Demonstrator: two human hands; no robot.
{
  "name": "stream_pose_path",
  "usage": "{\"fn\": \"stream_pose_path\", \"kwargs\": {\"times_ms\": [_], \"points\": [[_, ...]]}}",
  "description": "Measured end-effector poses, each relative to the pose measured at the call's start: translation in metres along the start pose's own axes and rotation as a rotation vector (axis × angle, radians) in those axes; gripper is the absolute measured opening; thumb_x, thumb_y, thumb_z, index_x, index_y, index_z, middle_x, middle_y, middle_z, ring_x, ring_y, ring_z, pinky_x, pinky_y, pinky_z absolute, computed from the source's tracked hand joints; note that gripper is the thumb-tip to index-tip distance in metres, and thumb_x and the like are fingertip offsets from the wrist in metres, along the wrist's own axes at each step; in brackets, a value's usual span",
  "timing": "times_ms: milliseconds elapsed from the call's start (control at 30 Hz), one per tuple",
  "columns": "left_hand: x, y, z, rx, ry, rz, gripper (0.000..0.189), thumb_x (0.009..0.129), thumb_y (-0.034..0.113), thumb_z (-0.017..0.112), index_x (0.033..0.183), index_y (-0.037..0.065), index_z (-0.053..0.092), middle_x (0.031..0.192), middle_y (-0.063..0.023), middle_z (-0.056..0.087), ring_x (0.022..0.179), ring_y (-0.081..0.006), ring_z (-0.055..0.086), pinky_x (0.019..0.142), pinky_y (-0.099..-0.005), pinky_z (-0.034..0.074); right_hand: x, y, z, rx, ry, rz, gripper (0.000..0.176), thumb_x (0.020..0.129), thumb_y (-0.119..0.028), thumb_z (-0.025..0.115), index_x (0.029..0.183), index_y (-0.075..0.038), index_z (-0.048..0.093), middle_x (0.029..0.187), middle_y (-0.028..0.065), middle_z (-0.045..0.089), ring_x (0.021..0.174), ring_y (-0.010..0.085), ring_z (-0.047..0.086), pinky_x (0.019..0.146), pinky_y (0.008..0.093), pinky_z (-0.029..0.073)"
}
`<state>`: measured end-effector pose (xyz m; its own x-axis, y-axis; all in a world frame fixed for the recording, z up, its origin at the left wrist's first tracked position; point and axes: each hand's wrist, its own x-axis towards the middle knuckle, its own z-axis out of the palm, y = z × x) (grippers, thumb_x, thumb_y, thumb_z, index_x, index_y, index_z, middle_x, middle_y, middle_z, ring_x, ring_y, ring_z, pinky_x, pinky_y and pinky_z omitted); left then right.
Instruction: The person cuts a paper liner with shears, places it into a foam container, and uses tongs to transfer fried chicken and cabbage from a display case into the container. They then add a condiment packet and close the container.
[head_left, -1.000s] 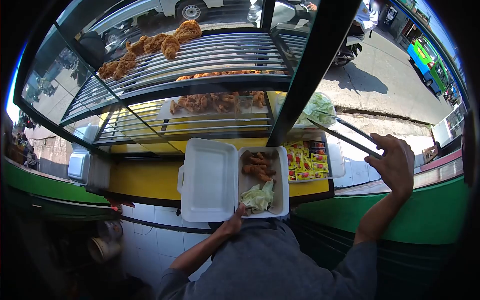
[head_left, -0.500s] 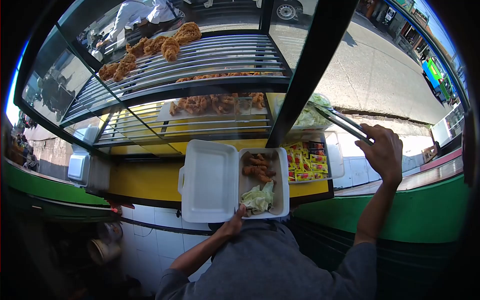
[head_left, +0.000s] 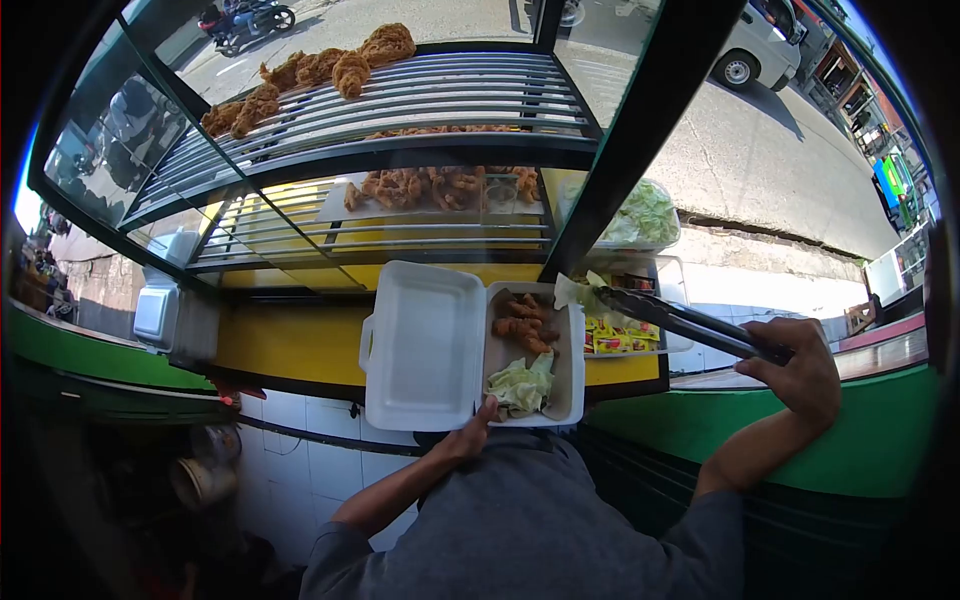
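An open white foam takeaway box [head_left: 425,345] is gripped at its near edge by my left hand [head_left: 470,435], thumb on the rim. Inside its right half lie brown fried chicken pieces [head_left: 524,322] and, nearer me, a heap of shredded cabbage [head_left: 522,386]. My right hand [head_left: 800,370] is closed round the handle end of metal tongs [head_left: 690,325]. Their tips pinch a pale green cabbage piece [head_left: 578,292] at the box's far right corner. Beneath the tongs sit yellow sauce sachets [head_left: 620,338] in a clear tray, partly covered.
A clear tub of shredded cabbage [head_left: 645,217] stands behind the sachets. Left of it, a glass case holds fried chicken [head_left: 350,72] on a slatted rack [head_left: 400,110]. Closed foam boxes [head_left: 157,312] are stacked at the left. A dark case post [head_left: 650,120] rises near the tongs.
My right hand has brought the tongs from the cabbage tub down and toward the box, now with cabbage in their tips. The left hand still holds the box. A van has appeared in the street.
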<state>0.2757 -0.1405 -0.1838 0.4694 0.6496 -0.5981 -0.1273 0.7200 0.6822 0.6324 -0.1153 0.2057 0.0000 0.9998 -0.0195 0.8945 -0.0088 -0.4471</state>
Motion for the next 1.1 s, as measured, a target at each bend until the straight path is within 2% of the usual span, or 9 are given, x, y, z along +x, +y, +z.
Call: {"fn": "stream_pose_path", "kwargs": {"times_ms": [67,167,233,300,367,767,900,1000,1100], "points": [[0.002,-0.001,0.000,-0.070,-0.038,0.009,0.067,0.100,0.056,0.039,0.145,0.006,0.034,0.141,-0.0052,0.044,0.131,-0.0186,0.042,0.114,-0.0369,0.029,0.002,-0.005,0.005,0.023,-0.148,-0.032,0.038,0.069,-0.019,0.082,0.103,-0.005,0.074,0.079,0.0131,0.070,0.070,0.0253,0.069,0.068,0.0339,0.052],[-0.031,0.050,0.034,-0.225,-0.159,0.185,0.073,0.098,0.061,0.036,0.145,0.005,0.032,0.144,-0.0062,0.041,0.134,-0.0191,0.039,0.116,-0.0366,0.026,0.019,-0.007,0.031,-0.030,-0.381,-0.085,0.039,0.070,-0.025,0.082,0.103,-0.005,0.074,0.084,0.0148,0.072,0.074,0.0305,0.070,0.068,0.0376,0.053],[-0.008,0.001,-0.006,0.212,-0.042,0.251,0.081,0.096,0.066,0.034,0.148,0.004,0.029,0.148,-0.0073,0.037,0.137,-0.0201,0.036,0.116,-0.0358,0.024,0.025,-0.011,0.056,-0.074,-0.379,-0.131,0.040,0.071,-0.027,0.081,0.105,-0.006,0.073,0.085,0.0149,0.072,0.075,0.0312,0.070,0.068,0.0381,0.053],[-0.013,0.001,-0.009,0.209,-0.064,0.269,0.086,0.095,0.069,0.032,0.149,0.004,0.026,0.150,-0.0081,0.035,0.138,-0.0209,0.035,0.117,-0.0353,0.024,0.027,-0.012,0.062,-0.098,-0.358,-0.183,0.043,0.072,-0.027,0.081,0.108,-0.006,0.072,0.085,0.0149,0.072,0.076,0.0312,0.070,0.069,0.0383,0.054],[-0.047,0.056,0.027,-0.238,-0.228,0.246,0.088,0.093,0.071,0.031,0.150,0.004,0.024,0.151,-0.0087,0.035,0.138,-0.0214,0.035,0.117,-0.0353,0.024,0.024,-0.016,0.049,-0.043,-0.342,-0.155,0.043,0.072,-0.027,0.081,0.107,-0.005,0.072,0.085,0.0151,0.072,0.076,0.0311,0.071,0.069,0.0381,0.054],[-0.042,0.029,0.004,-0.185,0.094,0.398,0.083,0.097,0.066,0.030,0.152,0.005,0.018,0.153,-0.0108,0.031,0.142,-0.0254,0.031,0.117,-0.0402,0.024,0.039,-0.019,0.088,-0.025,-0.349,-0.262,0.042,0.069,-0.025,0.084,0.102,-0.002,0.073,0.083,0.0166,0.071,0.072,0.0298,0.071,0.068,0.0374,0.055],[-0.052,0.047,0.016,-0.314,0.048,0.463,0.082,0.097,0.064,0.029,0.152,0.005,0.018,0.154,-0.0111,0.030,0.142,-0.0264,0.031,0.117,-0.0418,0.023,0.040,-0.019,0.091,0.099,-0.310,-0.189,0.042,0.067,-0.023,0.085,0.101,-0.001,0.073,0.085,0.0173,0.071,0.071,0.0290,0.071,0.066,0.0367,0.055],[-0.056,0.052,0.016,-0.346,0.026,0.473,0.081,0.098,0.064,0.028,0.153,0.005,0.017,0.154,-0.0112,0.030,0.142,-0.0270,0.030,0.117,-0.0422,0.022,0.045,-0.012,0.119,0.088,-0.326,-0.425,0.041,0.066,-0.017,0.086,0.101,0.000,0.073,0.083,0.0172,0.071,0.071,0.0278,0.071,0.063,0.0349,0.055],[-0.049,0.034,0.000,-0.255,0.101,0.494,0.081,0.098,0.064,0.028,0.153,0.005,0.016,0.154,-0.0116,0.029,0.142,-0.0272,0.030,0.118,-0.0421,0.022,0.051,-0.015,0.125,0.252,-0.256,-0.301,0.045,0.066,-0.017,0.086,0.105,0.000,0.072,0.080,0.0132,0.071,0.072,0.0230,0.069,0.067,0.0311,0.054]]}}
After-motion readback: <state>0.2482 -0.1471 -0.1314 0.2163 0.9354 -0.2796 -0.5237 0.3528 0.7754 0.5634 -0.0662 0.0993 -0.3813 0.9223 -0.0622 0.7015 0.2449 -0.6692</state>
